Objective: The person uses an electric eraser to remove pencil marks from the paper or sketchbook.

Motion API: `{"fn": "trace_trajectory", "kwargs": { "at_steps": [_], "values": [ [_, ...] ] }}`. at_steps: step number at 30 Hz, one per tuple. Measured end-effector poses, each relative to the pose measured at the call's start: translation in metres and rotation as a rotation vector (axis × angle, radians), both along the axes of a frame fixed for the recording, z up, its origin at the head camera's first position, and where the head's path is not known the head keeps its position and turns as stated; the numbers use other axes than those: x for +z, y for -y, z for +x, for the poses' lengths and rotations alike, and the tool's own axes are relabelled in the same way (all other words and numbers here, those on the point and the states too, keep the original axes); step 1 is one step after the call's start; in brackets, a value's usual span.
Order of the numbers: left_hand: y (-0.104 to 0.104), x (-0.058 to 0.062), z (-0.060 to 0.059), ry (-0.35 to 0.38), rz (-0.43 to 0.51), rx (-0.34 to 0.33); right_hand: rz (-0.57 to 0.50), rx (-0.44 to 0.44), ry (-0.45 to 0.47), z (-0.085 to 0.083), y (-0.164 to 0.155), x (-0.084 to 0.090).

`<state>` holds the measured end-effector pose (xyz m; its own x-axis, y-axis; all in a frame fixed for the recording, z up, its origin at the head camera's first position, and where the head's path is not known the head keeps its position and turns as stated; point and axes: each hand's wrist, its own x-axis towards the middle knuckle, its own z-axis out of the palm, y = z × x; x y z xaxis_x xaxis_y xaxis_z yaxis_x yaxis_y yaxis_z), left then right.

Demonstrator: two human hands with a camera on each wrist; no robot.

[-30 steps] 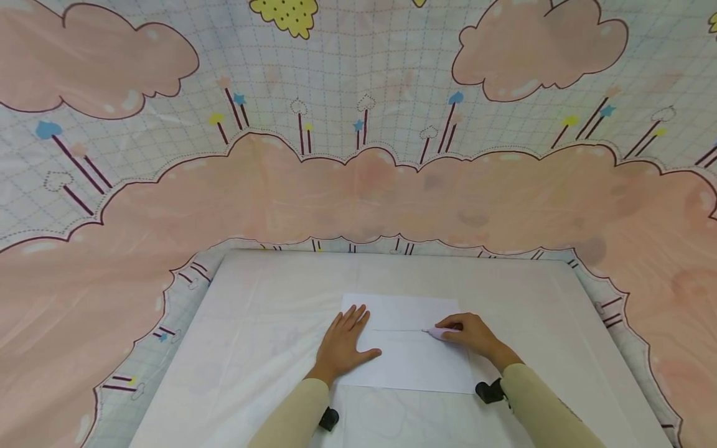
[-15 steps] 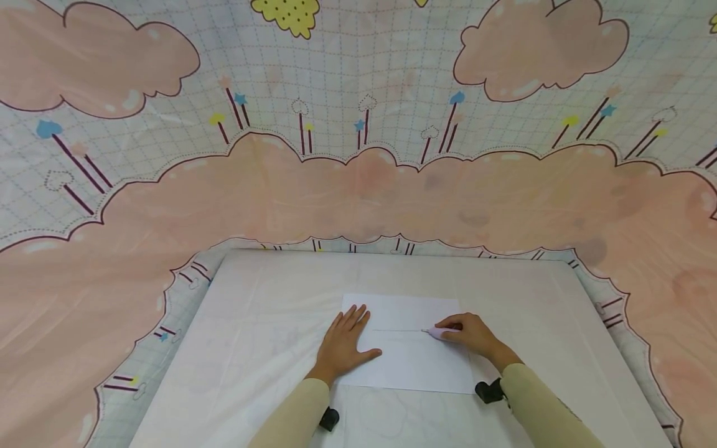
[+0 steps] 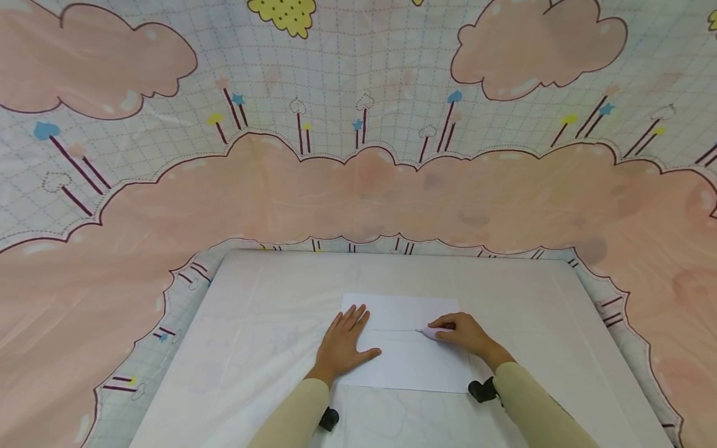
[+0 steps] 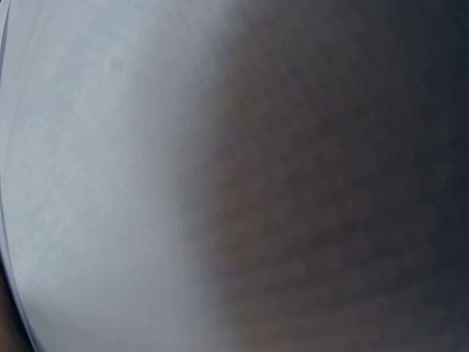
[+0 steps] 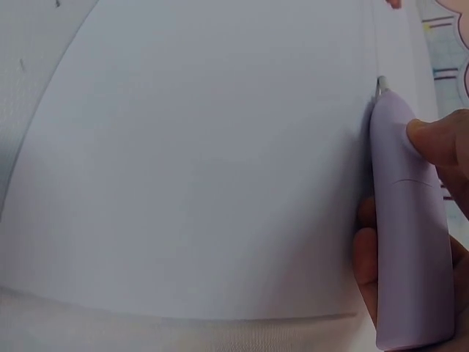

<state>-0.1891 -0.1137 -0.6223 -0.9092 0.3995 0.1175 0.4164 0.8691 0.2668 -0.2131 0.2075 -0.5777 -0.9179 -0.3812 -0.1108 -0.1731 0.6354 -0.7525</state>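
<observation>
A white sheet of paper (image 3: 407,361) lies on the white table (image 3: 269,298). My left hand (image 3: 342,344) rests flat on the sheet's left edge, fingers spread. My right hand (image 3: 462,333) grips a pale lilac pen-shaped tool (image 3: 430,333), whose tip touches the paper on a thin line across the sheet's middle. In the right wrist view the lilac tool (image 5: 403,220) lies between thumb and fingers, tip (image 5: 381,83) down on the paper (image 5: 205,161). The left wrist view is a blur of white surface and dark shadow.
A cloth printed with pink clouds (image 3: 358,186) hangs behind and around the table. Black wrist-camera mounts (image 3: 482,390) sit under both sleeves. White tabletop stretches left and right of the sheet.
My right hand has slid the lilac tool a little to the left along the line. The left hand has stayed put.
</observation>
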Motion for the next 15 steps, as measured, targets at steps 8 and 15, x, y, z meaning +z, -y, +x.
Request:
{"fn": "trace_trajectory", "kwargs": {
  "at_steps": [8,15],
  "values": [
    [-0.001,0.000,0.000,0.012,0.003,0.002,0.021,-0.016,0.003,0.001,0.003,0.003],
    [0.000,-0.004,-0.002,0.007,-0.024,0.010,0.066,-0.074,0.027,0.003,-0.008,0.004]
  ]
}}
